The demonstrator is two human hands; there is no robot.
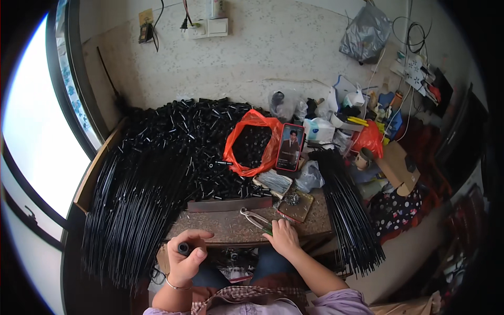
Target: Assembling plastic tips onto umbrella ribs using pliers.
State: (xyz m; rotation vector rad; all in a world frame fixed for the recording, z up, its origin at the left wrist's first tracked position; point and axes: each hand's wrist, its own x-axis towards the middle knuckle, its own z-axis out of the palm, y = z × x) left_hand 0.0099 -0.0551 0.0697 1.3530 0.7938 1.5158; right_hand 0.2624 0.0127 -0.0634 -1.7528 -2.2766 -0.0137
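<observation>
My left hand (185, 262) is closed round a short black tube-like part (183, 248), whose round end shows between the fingers; the index finger stretches to the right. At the table's front edge my right hand (284, 237) lies with its fingers curled over the green-ended handles of a pair of pincers (255, 217). The pincers lie on the brown tabletop (210, 223), their head pointing left and away from me. Just beyond my right hand are a shallow tray (303, 209) with small metal pieces and a box of thin pins or wires (274, 181).
Black short parts (178, 123) are heaped behind a low bar (230, 205). Long black rods hang over the front edge at left (123, 220) and right (352, 215). An orange bag (231, 152) holds black pieces beside a propped phone (290, 147). Clutter fills the back right.
</observation>
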